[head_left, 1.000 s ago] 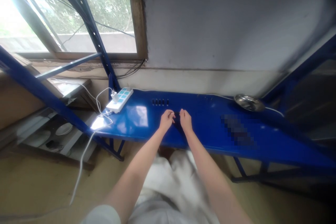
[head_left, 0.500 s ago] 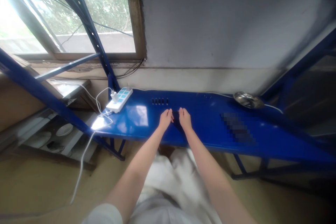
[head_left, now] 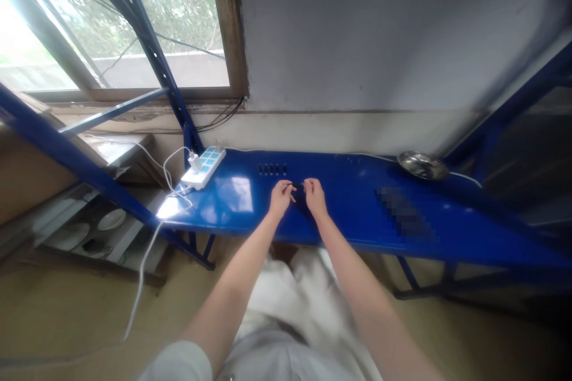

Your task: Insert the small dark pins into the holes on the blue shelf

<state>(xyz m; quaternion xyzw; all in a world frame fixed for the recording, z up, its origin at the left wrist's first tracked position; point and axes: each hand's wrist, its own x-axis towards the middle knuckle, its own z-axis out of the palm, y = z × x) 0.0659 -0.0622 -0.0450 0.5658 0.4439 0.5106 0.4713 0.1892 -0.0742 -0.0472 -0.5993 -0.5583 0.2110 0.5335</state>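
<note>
My left hand (head_left: 280, 197) and my right hand (head_left: 315, 197) face each other just above the blue table (head_left: 339, 223), a narrow gap between them. Both have fingers pinched together. Spanning the gap is a small, dark, stick-like piece (head_left: 297, 184), one end in each hand's fingertips; it is too small to make out its kind. Just beyond my left hand, several similar small black pieces (head_left: 271, 169) stand in a row, with light spots at their ends. A few tiny clear or pale bits (head_left: 354, 161) lie farther right near the back edge.
At the table's left end is a white power strip (head_left: 204, 168) with a plug and white cable. A shiny metal bowl (head_left: 422, 165) stands at the back right, and a blurred-out dark object (head_left: 406, 214) lies before it. Blue frame posts (head_left: 156, 59) flank the table.
Both hands have risen slightly in view and their fingers have shifted, so the dark piece between them shows more clearly. The row of black pieces looks unchanged.
</note>
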